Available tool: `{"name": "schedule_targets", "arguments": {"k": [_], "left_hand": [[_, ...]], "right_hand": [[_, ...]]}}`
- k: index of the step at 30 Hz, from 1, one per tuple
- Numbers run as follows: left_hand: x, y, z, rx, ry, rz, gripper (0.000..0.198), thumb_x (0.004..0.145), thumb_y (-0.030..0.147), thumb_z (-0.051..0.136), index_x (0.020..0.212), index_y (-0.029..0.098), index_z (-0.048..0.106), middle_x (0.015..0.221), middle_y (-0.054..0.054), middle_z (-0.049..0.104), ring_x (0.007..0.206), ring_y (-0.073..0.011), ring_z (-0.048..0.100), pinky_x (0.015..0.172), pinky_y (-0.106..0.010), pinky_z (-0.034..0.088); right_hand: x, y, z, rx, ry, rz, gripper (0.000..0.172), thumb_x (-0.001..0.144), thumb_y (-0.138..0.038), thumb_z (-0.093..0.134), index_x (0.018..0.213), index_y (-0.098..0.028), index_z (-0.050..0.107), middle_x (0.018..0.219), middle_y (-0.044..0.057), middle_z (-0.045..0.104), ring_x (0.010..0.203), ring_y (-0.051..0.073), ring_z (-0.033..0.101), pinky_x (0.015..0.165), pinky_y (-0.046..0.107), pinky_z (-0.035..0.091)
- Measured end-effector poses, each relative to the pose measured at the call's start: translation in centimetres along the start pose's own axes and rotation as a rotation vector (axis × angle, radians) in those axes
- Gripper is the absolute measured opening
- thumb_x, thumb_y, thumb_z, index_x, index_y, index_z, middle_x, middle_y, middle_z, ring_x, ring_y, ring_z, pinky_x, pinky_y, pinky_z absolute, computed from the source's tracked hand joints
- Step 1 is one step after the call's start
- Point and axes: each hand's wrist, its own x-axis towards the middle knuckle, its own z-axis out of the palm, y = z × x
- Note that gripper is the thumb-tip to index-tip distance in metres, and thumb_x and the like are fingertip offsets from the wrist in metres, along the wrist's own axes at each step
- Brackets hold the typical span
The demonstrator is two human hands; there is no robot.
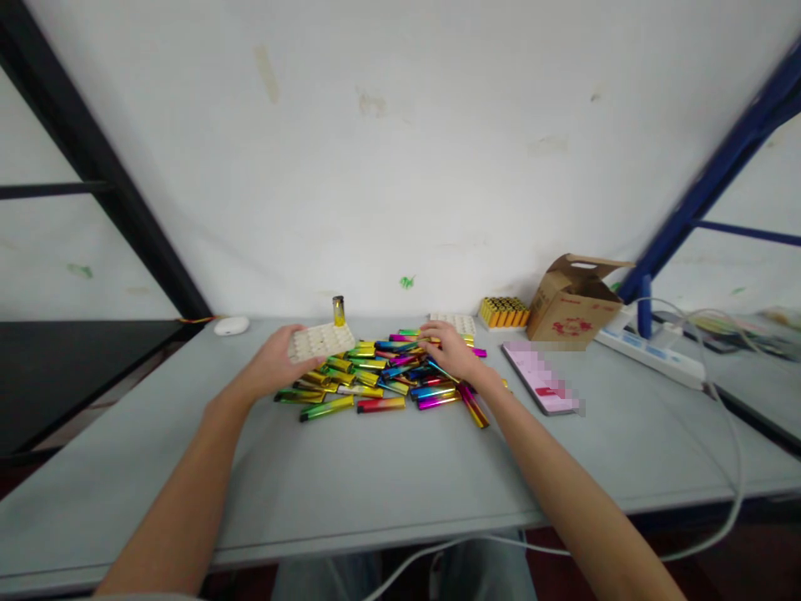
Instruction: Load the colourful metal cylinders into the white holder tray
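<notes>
My left hand (275, 361) grips a cream tray (322, 340) with rows of small holes, at the left of the pile. One shiny yellow lighter (339, 310) stands upright in the tray's far right corner. My right hand (447, 349) reaches over the right part of the pile of metallic lighters (369, 365), fingers slightly apart and bent down at them. No lighter shows between those fingers. The lighters lie loosely heaped in yellow, green, blue, red and purple. Behind my right hand, a second cream tray (460, 322) is partly hidden.
A block of upright yellow-orange cylinders (504, 313) stands by an opened cardboard box (572, 309) at the back right. A phone (538, 376) lies right of my hand. Further right are a power strip (651, 355) and loose white cable (738, 442). A white case (231, 325) sits back left.
</notes>
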Motion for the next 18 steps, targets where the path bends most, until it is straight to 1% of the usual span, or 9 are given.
{"name": "schedule_targets", "arguments": {"k": [4,7,10,12,14,16,18], "left_hand": [[0.1,0.1,0.0,-0.006,0.004,0.010,0.074,0.063,0.058,0.064,0.118,0.011,0.049,0.118,-0.019,0.060,0.108,-0.0359,0.059,0.094,-0.050,0.047],[0.1,0.1,-0.2,0.006,0.026,0.007,0.072,0.062,0.057,0.064,0.116,0.011,0.050,0.120,-0.020,0.059,0.111,-0.0366,0.057,0.097,-0.051,0.045],[0.1,0.1,-0.3,0.006,0.025,0.009,0.071,0.063,0.058,0.062,0.115,0.012,0.050,0.120,-0.020,0.058,0.111,-0.0366,0.057,0.097,-0.052,0.044],[0.1,0.0,-0.3,0.005,0.011,0.012,0.071,0.064,0.059,0.061,0.116,0.012,0.049,0.120,-0.019,0.058,0.111,-0.0363,0.057,0.098,-0.052,0.044],[0.1,-0.1,-0.1,0.007,-0.002,0.014,0.072,0.065,0.060,0.060,0.118,0.011,0.048,0.121,-0.019,0.058,0.112,-0.0359,0.056,0.098,-0.051,0.044],[0.2,-0.2,0.0,0.013,-0.004,0.014,0.073,0.066,0.060,0.059,0.119,0.011,0.048,0.121,-0.020,0.057,0.112,-0.0355,0.056,0.099,-0.051,0.043],[0.2,-0.3,0.1,0.018,0.003,0.011,0.072,0.066,0.060,0.060,0.119,0.012,0.048,0.121,-0.019,0.057,0.112,-0.0352,0.056,0.099,-0.051,0.043]], "right_hand": [[-1.6,1.5,-1.5,-0.012,0.054,0.059,0.018,0.089,-0.023,0.056,0.096,-0.018,0.072,0.103,0.010,0.069,0.100,0.022,0.060,0.095,0.039,0.042],[-2.5,2.0,-2.1,-0.044,0.021,0.075,0.018,0.087,-0.022,0.057,0.094,-0.019,0.073,0.101,0.009,0.069,0.100,0.023,0.060,0.094,0.039,0.043],[-2.5,1.8,-2.2,-0.078,-0.022,0.091,0.015,0.083,-0.019,0.060,0.092,-0.018,0.073,0.100,0.009,0.069,0.101,0.024,0.060,0.095,0.040,0.043],[-2.1,1.0,-2.0,-0.082,-0.014,0.103,0.015,0.083,-0.018,0.060,0.093,-0.017,0.072,0.102,0.010,0.069,0.100,0.024,0.060,0.095,0.040,0.043],[-1.7,-0.4,-1.6,-0.083,0.029,0.104,0.016,0.085,-0.018,0.058,0.094,-0.017,0.071,0.104,0.011,0.068,0.102,0.023,0.059,0.095,0.040,0.042],[-1.3,-2.5,-0.9,-0.063,0.046,0.040,0.016,0.087,-0.018,0.056,0.095,-0.017,0.069,0.105,0.010,0.068,0.104,0.023,0.058,0.096,0.039,0.042],[-0.9,-5.0,0.0,-0.024,-0.017,-0.062,0.018,0.090,-0.018,0.052,0.099,-0.017,0.068,0.105,0.009,0.068,0.104,0.021,0.058,0.095,0.037,0.043]]}}
